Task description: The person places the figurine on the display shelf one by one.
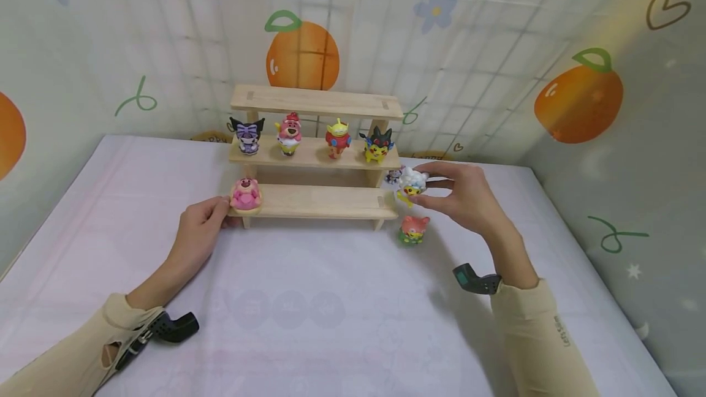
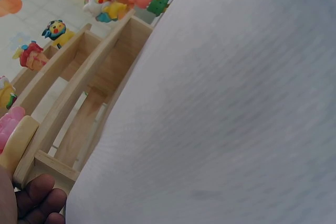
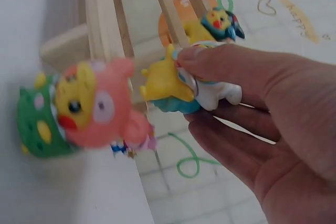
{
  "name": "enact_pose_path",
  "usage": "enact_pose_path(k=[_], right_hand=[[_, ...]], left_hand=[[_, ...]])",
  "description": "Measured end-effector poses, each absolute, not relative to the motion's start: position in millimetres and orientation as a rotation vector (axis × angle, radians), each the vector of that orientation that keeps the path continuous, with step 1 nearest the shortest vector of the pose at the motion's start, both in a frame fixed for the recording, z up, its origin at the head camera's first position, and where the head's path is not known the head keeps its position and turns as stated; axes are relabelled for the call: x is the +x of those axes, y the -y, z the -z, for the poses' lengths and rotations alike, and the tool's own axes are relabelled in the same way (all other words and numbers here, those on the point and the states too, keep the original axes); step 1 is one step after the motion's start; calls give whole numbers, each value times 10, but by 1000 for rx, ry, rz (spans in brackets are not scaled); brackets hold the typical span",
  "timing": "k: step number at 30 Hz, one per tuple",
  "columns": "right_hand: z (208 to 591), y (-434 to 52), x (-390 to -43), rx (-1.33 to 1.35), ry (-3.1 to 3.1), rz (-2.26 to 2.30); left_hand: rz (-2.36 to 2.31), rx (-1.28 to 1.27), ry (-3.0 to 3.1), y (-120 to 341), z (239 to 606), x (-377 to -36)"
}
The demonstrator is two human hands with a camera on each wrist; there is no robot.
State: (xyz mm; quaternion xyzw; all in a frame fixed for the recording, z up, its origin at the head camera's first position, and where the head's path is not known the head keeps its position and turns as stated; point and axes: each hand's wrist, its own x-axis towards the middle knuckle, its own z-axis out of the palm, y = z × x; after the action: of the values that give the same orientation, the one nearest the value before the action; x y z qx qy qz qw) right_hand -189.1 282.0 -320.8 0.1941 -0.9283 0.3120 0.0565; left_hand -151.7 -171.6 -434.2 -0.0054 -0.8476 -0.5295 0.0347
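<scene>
On the left, we see the left hand (image 1: 201,225) lying on the white counter (image 1: 309,317) with its fingers (image 2: 39,199) curled loosely against the left end of the wooden stepped shelf (image 1: 317,201), just beside a pink bear figurine (image 1: 245,193) that sits on the lowest step; we cannot tell whether the fingertips touch the bear, and they grip nothing. On the middle step we find four figurines in a row: a black-and-purple one (image 1: 247,135), a pink bear with a red hat (image 1: 289,133), a green alien in red (image 1: 337,138) and a yellow one with black ears (image 1: 377,144). Moving right, just off the right end of the shelf, the right hand (image 1: 469,198) holds a small white-and-yellow figurine (image 1: 411,184) off the counter, level with the lowest step. Its fingers (image 3: 226,66) pinch the toy from above with the thumb beneath; the toy has a fluffy white top, a yellow body and a teal base. Below it, on the counter near the shelf's right foot, stands a pink-headed figurine in a green spotted body (image 1: 413,230), apart from the hand.
</scene>
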Motion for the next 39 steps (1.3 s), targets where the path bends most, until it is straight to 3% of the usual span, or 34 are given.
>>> enact_pose_path(k=[39], right_hand=[[3572,-1754,-1840,759,2756,-1072]], left_hand=[[1623,-8,2620,1716,4335,-1518]])
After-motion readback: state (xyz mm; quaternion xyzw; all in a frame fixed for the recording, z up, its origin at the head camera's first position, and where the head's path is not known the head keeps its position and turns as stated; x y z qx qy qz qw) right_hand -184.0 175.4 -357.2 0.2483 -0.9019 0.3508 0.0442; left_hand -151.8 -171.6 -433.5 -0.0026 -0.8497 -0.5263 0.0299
